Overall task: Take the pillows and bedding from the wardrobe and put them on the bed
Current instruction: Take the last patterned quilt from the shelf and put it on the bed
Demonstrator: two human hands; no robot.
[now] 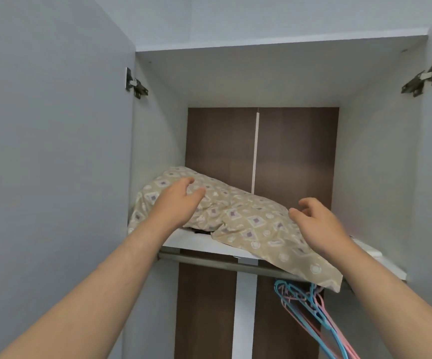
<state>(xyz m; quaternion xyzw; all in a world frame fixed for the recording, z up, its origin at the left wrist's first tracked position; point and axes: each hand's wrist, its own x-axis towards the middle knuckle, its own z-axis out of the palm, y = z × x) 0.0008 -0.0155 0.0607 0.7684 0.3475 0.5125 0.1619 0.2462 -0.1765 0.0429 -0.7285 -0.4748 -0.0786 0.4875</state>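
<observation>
The open wardrobe (380, 156) surrounds both raised hands, its shelf (196, 242) just below them. The patterned pillow (246, 218) lies on that shelf between and under the hands, one corner overhanging above the hangers (310, 307). The left hand (178, 200) and right hand (318, 224) are spread wide, holding nothing

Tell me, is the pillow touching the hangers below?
Apart. The head view shows the pillow corner overhanging the shelf, with a rail between it and the hangers.
</observation>
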